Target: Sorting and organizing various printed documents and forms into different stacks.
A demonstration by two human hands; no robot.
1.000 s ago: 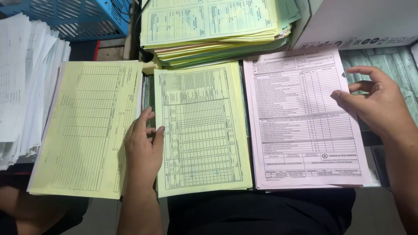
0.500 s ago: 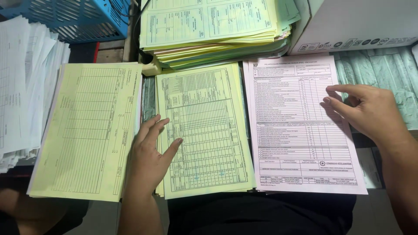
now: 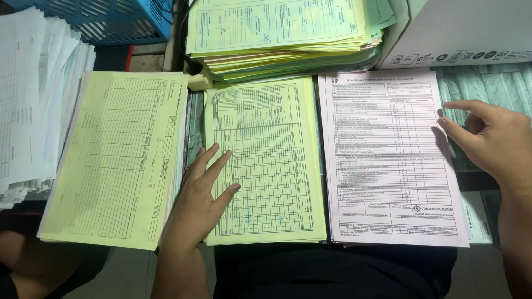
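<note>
— Why is the left hand [image 3: 198, 206] lying on the middle stack [image 3: 271, 160]?

— I'm pressing it flat, fingers [image 3: 217, 166] spread and open over the near left edge, gripping nothing; that looks like it's keeping the yellow forms from sliding toward the left stack [image 3: 116, 160].

— And the right hand [image 3: 490, 141]?

— It's hovering at the right edge of the pink sheet [image 3: 393, 160], fingers loosely open, thumb just touching the paper, probably squaring it. All three piles are sitting side by side near me; a taller pile [image 3: 282, 33] is lying farther off.
</note>
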